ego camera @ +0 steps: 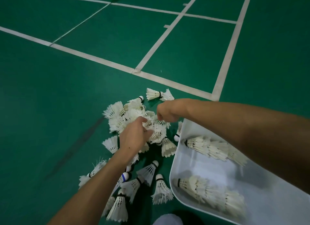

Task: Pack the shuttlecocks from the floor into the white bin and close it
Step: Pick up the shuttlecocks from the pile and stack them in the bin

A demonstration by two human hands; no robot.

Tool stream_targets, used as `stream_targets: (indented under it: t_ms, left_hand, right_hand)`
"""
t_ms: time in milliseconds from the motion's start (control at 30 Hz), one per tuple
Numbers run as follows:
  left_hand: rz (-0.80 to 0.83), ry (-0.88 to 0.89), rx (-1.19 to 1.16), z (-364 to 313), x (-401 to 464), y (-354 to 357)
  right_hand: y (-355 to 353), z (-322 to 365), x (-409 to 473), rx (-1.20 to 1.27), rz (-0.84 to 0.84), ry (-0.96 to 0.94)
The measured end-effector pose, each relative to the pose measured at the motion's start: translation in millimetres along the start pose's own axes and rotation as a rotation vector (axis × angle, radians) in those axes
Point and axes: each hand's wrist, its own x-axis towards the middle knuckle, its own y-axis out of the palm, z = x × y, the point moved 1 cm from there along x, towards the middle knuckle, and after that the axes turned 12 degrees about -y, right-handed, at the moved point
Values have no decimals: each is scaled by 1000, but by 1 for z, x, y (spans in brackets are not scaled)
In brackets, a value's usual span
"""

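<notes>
- A heap of feather shuttlecocks [134,117] lies on the green court floor [50,90], just left of the white bin [268,206].
- More loose shuttlecocks spread from the heap toward the camera, along the bin's left wall; one with a blue band [125,177] lies among them.
- The bin stands open, with two rows of nested shuttlecocks [211,147] lying inside.
- The left hand [134,137] is sunk into the heap, its fingers curled round feathers.
- The right hand [167,112] hangs over the heap's far side, its fingers curled downward; whether they hold a shuttlecock cannot be told.
- White court lines [107,61] cross the floor beyond the heap.
</notes>
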Motion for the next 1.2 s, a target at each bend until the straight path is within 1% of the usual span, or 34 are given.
stream_targets:
  t_ms: [133, 200, 300, 367, 433, 533, 600, 700, 767, 900, 1033, 1133, 1200]
  left_hand:
    - [27, -52, 71, -9, 12, -2]
    - [23, -67, 93, -13, 15, -2]
    - [-17, -80, 48, -10, 12, -5]
    - [-44, -76, -1, -6, 6, -12]
    - [-84, -51, -38, -5, -4, -23]
    - [-187, 13, -102, -7, -22, -44]
    - [-244, 66, -184, -8, -35, -58]
    - [-294, 148, -332, -13, -54, -78]
    - [-305, 211, -387, -19, -68, -90]
    - [-259, 307, -495, -35, -92, -108]
    - [-202, 454, -500, -54, -119, -117]
    - [-140, 532, -496, -64, -131, -112]
    - [-97, 571, -491, -71, -133, -103]
  right_hand:
    - [1, -3, 2, 9, -14, 10]
    - [1, -3, -1, -28, -29, 15]
    - [-2, 0, -10, -31, -55, 31]
    - [-6, 1, -22, -17, -102, 34]
    - [-7, 1, -35, -3, -196, 32]
    - [-5, 4, -57, 28, -390, 24]
    - [-4, 8, -76, 44, -502, 28]
    - [-4, 19, -111, 109, -692, 31]
    - [-2, 26, -135, 160, -817, 37]
    - [7, 32, -180, 248, -1002, 35]
    - [32, 30, -227, 243, -1161, 83]
    - [60, 27, -260, 273, -1213, 161]
    - [85, 21, -278, 344, -1193, 250]
